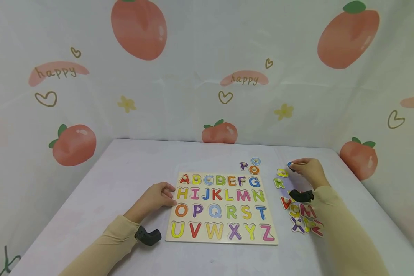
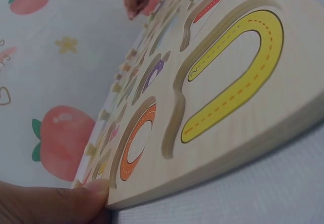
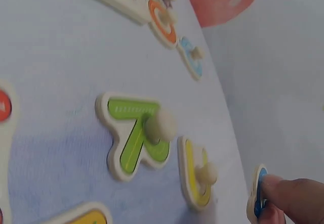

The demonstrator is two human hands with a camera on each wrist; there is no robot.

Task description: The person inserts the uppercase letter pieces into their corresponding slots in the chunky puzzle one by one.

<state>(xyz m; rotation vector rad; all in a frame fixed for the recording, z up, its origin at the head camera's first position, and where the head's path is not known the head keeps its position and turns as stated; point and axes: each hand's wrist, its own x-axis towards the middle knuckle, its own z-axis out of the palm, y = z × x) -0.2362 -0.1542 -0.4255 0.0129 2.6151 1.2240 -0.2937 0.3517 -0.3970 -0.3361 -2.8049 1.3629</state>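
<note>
Here, the board [image 1: 203,220] holds A–F [image 1: 220,180], left hand [image 1: 156,195] relaxed against it, right hand [image 1: 310,170] pinching a blue piece [image 3: 259,184].

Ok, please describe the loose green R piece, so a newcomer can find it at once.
Start from the wooden alphabet board and look just beyond its right edge, in the head view. The green R piece lies there between a yellow letter piece and a red V piece. Its green letter sets it apart from both.
</note>
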